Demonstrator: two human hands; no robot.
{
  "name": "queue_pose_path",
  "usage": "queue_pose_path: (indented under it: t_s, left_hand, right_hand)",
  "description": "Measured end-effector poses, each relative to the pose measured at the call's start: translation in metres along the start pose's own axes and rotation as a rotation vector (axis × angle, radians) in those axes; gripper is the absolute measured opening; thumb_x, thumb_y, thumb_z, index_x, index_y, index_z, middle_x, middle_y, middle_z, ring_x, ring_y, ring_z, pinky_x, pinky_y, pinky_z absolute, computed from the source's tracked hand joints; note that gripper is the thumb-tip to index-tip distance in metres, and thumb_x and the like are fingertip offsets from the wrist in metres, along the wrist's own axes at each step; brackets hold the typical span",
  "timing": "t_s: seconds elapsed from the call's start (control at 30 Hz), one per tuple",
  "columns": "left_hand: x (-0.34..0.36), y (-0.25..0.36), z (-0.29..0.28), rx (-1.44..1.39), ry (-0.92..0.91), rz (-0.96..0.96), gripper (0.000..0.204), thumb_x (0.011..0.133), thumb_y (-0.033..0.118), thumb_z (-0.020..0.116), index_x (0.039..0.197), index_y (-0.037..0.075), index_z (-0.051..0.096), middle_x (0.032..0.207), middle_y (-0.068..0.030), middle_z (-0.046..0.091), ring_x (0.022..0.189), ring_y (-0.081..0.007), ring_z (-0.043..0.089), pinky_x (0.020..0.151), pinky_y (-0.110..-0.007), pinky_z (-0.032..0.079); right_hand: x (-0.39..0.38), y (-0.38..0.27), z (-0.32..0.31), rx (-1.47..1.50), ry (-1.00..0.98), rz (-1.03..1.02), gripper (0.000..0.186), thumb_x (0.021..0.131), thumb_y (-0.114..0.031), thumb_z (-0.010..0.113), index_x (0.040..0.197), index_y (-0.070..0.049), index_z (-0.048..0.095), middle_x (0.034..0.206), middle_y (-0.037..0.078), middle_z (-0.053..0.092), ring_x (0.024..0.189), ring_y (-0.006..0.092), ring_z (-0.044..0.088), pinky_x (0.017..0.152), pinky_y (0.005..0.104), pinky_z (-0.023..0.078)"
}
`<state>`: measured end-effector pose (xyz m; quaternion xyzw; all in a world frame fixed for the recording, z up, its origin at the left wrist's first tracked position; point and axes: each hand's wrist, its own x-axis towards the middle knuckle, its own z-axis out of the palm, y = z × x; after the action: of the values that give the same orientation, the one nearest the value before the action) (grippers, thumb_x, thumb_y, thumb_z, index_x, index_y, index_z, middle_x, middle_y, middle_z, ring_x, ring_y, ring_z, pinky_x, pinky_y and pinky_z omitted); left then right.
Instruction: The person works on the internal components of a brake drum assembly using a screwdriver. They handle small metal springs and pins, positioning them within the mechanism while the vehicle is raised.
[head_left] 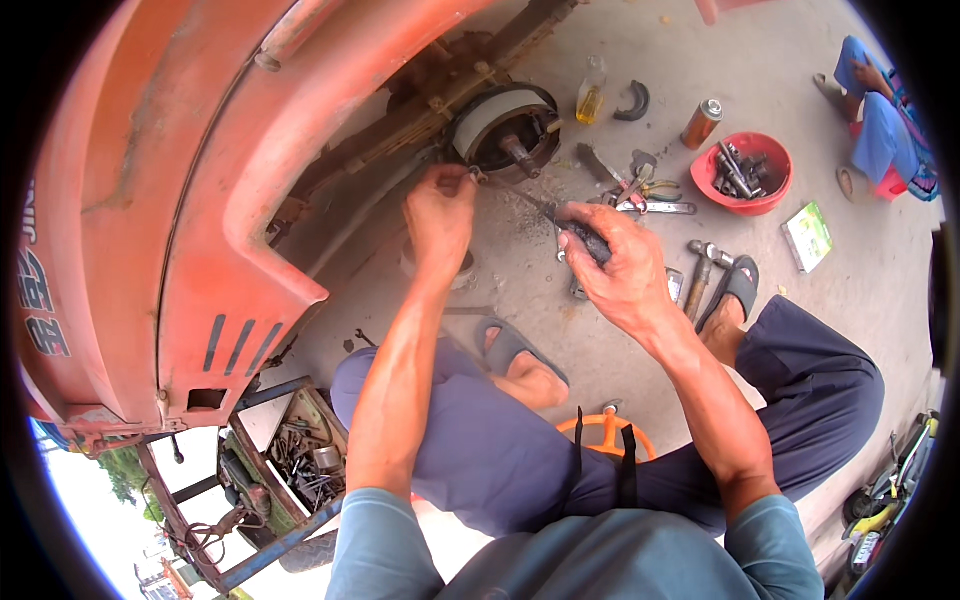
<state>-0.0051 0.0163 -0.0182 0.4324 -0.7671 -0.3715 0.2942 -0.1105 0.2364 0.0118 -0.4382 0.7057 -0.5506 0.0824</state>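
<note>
My right hand [625,265] is wrapped round the dark handle of a screwdriver [588,234], whose thin shaft points up and left toward my left hand. My left hand [440,215] is closed, with thumb and fingertips pinching a small metal piece [476,175]; its exact kind is too small to tell. The screwdriver's tip is at or close to that piece; whether they touch I cannot tell. Just beyond my left fingers is a round wheel brake assembly [467,130] with a pale curved lining and a rusty spindle [518,155] sticking out of its middle.
A red vehicle body [250,180] rises at the left. Pliers [655,188], a wrench [660,208], a hammer [700,275], a spray can [702,124], a bottle of yellow liquid [591,95] and a red bowl of sockets [742,200] lie around. Another person [885,130] sits far right.
</note>
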Motion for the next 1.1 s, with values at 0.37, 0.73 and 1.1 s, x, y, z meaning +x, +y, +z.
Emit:
queue_pose_path:
  t_s: [0.37,0.73,1.1]
  left_hand:
    - [0.009,0.013,-0.009,0.173,-0.039,0.012,0.019,0.086,0.015,0.079,0.094,-0.001,0.072,0.079,-0.0104,0.074,0.073,-0.0194,0.071,0.071,-0.034,0.055]
    - [0.020,0.024,-0.020,0.243,-0.144,-0.007,0.021,0.083,0.017,0.081,0.092,-0.001,0.074,0.080,-0.0129,0.075,0.076,-0.0247,0.072,0.074,-0.037,0.056]
    - [0.027,0.023,-0.022,0.261,-0.176,0.006,0.018,0.084,0.013,0.078,0.091,-0.003,0.073,0.075,-0.0089,0.072,0.070,-0.0176,0.068,0.068,-0.034,0.054]
  right_hand:
    - [0.017,-0.013,0.009,-0.100,-0.042,-0.022,0.023,0.091,-0.014,0.072,0.113,-0.008,0.071,0.089,0.015,0.068,0.075,0.0388,0.068,0.064,0.0476,0.055]
    - [0.053,-0.031,0.001,-0.144,-0.090,-0.055,0.019,0.089,-0.013,0.069,0.101,0.001,0.072,0.082,0.022,0.071,0.073,0.0438,0.068,0.066,0.0513,0.055]
    - [0.072,-0.050,-0.002,-0.235,-0.198,0.000,0.021,0.085,-0.013,0.066,0.097,0.002,0.074,0.078,0.026,0.070,0.076,0.0454,0.070,0.072,0.0514,0.058]
